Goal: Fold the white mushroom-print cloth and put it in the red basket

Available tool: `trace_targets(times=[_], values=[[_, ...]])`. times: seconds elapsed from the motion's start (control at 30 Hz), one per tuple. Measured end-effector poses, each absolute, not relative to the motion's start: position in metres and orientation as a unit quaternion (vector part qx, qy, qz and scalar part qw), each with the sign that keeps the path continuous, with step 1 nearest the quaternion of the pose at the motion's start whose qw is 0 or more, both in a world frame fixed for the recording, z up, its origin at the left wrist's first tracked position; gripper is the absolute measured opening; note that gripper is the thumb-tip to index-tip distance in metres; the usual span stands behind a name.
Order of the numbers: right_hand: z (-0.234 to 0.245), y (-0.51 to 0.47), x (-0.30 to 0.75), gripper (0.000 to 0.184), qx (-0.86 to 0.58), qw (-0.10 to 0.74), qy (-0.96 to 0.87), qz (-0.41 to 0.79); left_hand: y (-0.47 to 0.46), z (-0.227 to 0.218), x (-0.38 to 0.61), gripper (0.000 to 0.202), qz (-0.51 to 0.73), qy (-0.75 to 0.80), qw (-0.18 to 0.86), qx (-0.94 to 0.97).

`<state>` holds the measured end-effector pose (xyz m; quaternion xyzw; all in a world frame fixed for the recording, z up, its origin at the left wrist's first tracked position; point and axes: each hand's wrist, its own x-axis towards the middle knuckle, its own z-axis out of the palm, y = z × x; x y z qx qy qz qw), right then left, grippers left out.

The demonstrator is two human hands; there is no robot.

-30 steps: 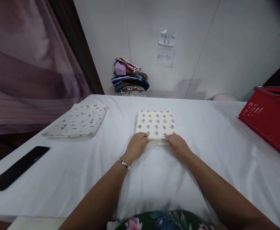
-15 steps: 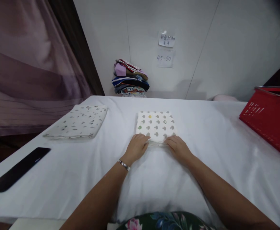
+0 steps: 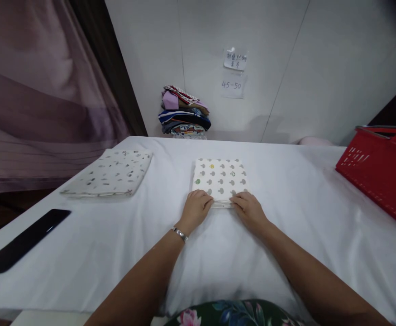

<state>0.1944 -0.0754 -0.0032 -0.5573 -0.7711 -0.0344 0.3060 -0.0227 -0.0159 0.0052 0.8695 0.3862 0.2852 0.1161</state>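
Between your two hands and just beyond them lies the folded cloth (image 3: 221,176), cream with grey motifs, flat on the white-covered table (image 3: 286,194). Your left hand (image 3: 196,208) is nearly closed, fingers bent, on its near-left corner; your right hand (image 3: 250,209) is likewise nearly closed on the near-right corner. How firmly they press cannot be told. Expect a light, soft, pliant piece, not fragile, whose stacked layers may slide apart. It is best held at the near corners, with all layers taken together. Your own hands hide those corners. To the left of your left hand, well apart, lies a second printed cloth (image 3: 112,174); nearer you on that side, a flat black object (image 3: 24,240). Far to the right of your right hand sits a red basket (image 3: 381,167). Beyond both hands, past the table's far edge, rises a pile of fabrics (image 3: 184,111). None of these stands between your hands and the cloth.
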Motion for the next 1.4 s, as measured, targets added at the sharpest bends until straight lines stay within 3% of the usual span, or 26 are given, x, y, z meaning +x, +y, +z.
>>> trace_targets(times=[0.23, 0.6, 0.83, 1.3, 1.4], values=[[-0.006, -0.076, 0.194, 0.020, -0.554, 0.319, -0.768, -0.040, -0.015, 0.003, -0.022, 0.010, 0.304, 0.390, 0.141, 0.858], [0.001, -0.074, 0.188, 0.014, -0.578, 0.364, -0.727, 0.063, -0.016, 0.002, -0.018, 0.013, 0.318, 0.418, 0.174, 0.833], [-0.006, -0.072, 0.186, 0.015, -0.585, 0.387, -0.709, 0.063, -0.016, 0.000, -0.018, 0.014, 0.347, 0.422, 0.185, 0.817], [-0.011, -0.074, 0.194, 0.018, -0.532, 0.355, -0.768, -0.011, -0.017, 0.005, -0.024, 0.009, 0.308, 0.367, 0.111, 0.871], [-0.011, -0.074, 0.194, 0.020, -0.533, 0.344, -0.772, -0.019, -0.020, 0.008, -0.023, 0.015, 0.299, 0.343, 0.084, 0.887]])
